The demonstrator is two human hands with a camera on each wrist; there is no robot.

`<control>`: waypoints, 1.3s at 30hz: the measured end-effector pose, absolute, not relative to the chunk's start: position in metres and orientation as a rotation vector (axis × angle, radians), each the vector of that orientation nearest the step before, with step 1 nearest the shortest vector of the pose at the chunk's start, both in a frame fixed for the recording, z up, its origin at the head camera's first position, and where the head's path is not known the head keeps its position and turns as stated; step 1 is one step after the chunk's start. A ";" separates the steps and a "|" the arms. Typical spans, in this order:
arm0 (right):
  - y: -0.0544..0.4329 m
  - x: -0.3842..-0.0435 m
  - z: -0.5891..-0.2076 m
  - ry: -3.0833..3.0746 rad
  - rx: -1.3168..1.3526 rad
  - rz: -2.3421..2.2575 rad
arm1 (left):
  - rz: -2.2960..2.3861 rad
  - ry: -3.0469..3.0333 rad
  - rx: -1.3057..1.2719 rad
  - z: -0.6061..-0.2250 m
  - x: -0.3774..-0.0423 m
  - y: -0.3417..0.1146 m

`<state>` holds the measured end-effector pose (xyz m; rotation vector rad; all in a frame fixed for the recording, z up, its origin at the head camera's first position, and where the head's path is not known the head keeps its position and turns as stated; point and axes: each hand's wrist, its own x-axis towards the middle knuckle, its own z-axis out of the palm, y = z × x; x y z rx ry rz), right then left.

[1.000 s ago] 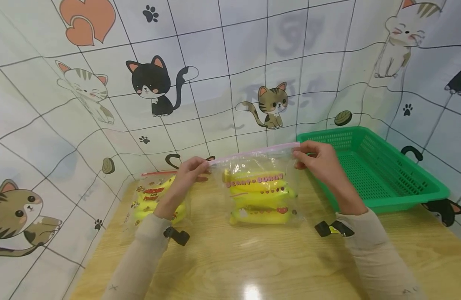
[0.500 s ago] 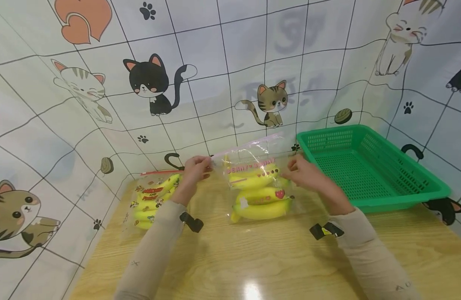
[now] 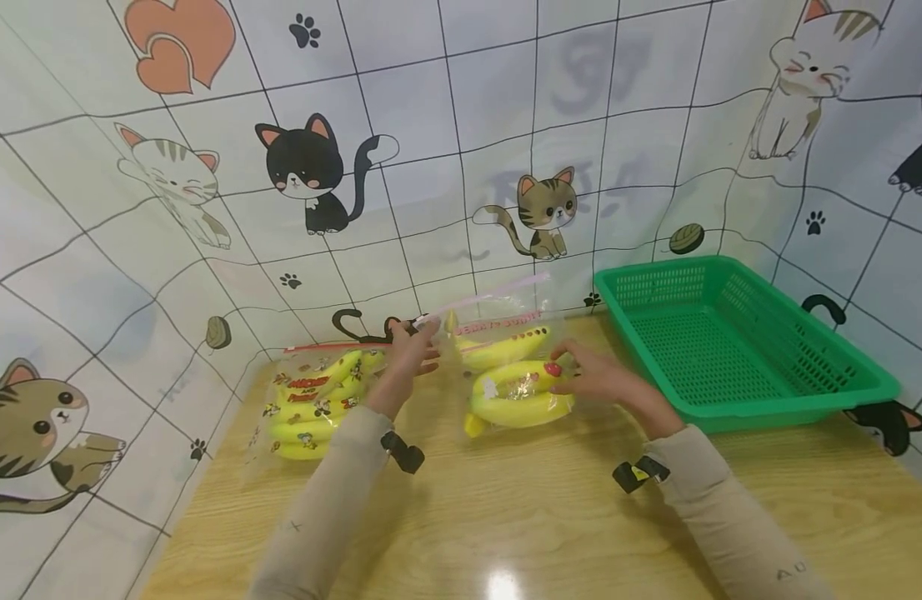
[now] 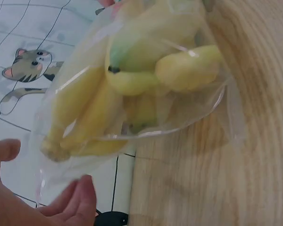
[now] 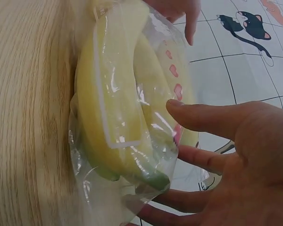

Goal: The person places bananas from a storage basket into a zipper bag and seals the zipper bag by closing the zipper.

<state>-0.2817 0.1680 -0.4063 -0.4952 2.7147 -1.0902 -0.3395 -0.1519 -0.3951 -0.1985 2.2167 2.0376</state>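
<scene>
A clear zip bag (image 3: 509,310) with a pink strip and printed letters and hearts holds several yellow bananas (image 3: 521,408); it stands leaning back on the table. At its upper left corner is my left hand (image 3: 410,360), thumb and fingers apart; the left wrist view shows these fingers (image 4: 87,188) beside the bag's edge with no grip. My right hand (image 3: 599,375) touches the bag's right side. In the right wrist view its thumb (image 5: 198,115) rests on the film, while the other fingers extend fairly straight, partly behind the bag.
Left of my left hand lies a second clear bag (image 3: 311,383) with a red zip strip and bananas inside. A green plastic basket (image 3: 731,358) stands on the right of the wooden table (image 3: 461,517). A cat-print wall covering (image 3: 431,192) rises behind.
Both hands have let go of the bag's zip strip. My right hand has moved down its right side, and my left hand has opened slightly. The bag has sagged and its bananas have shifted.
</scene>
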 end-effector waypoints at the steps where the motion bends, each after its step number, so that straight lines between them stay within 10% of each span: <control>1: 0.168 -0.282 -0.407 2.713 -0.488 -1.100 | 2.019 2.214 -0.183 -0.396 -0.336 -0.150; 39: 0.164 -0.286 -0.402 2.633 -0.419 -1.270 | 1.755 2.290 -0.165 -0.437 -0.288 -0.156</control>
